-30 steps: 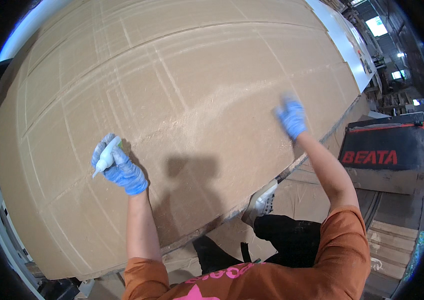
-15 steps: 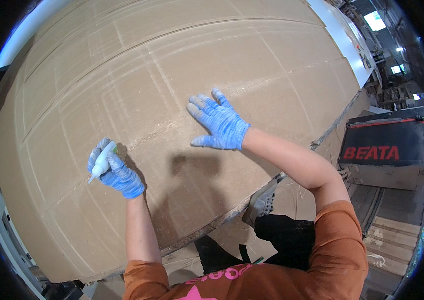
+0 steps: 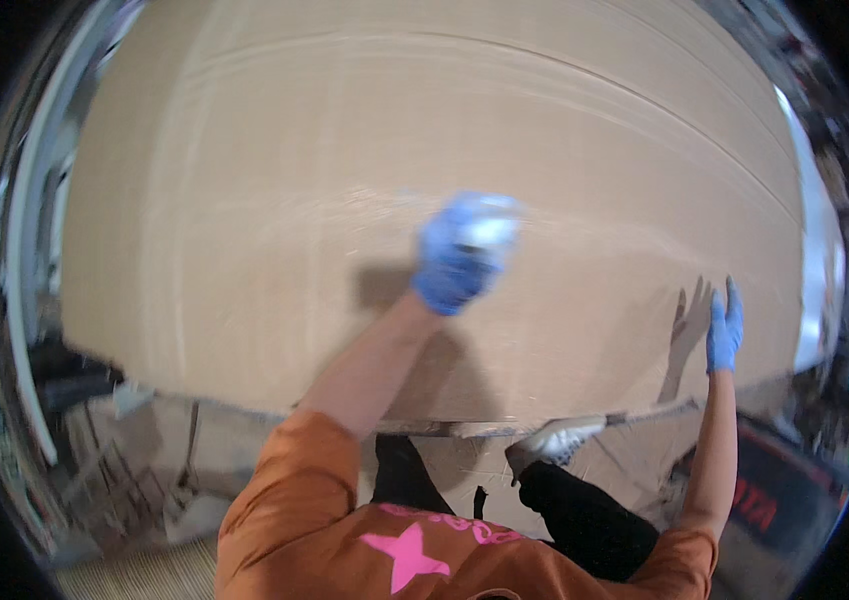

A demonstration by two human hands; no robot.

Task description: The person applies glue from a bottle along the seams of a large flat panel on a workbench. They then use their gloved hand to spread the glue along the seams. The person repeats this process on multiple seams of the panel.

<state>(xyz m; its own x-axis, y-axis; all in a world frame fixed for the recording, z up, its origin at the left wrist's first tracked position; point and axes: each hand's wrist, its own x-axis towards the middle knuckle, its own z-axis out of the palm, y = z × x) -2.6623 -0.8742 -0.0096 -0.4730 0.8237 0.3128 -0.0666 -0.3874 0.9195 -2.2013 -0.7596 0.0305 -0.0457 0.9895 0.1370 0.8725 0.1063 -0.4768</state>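
Left hand [image 3: 452, 265], gloved in blue, motion-blurred, wrapped around a small whitish bottle [image 3: 489, 232]; the bottle sits at the upper right of that fist, over the middle of the brown cardboard sheet [image 3: 264, 270]. Blur hides the nozzle and the exact finger positions; cannot tell whether the bottle touches the sheet. Right hand [image 3: 724, 328], same blue glove, nothing seen in it, fingers straight and pointing up toward the sheet's far side, seen edge-on. It's well apart from the bottle, off to its right and nearer the person, close to the sheet's right end. Its shadow [image 3: 686, 335] lies on the cardboard just left of it, fingers showing parted; contact with the sheet can't be told. White panel [image 3: 820, 285] past the sheet's right edge. Near edge: light shoe [image 3: 556, 445] below it, dark box [image 3: 769, 490] at lower right, partly behind the right forearm.
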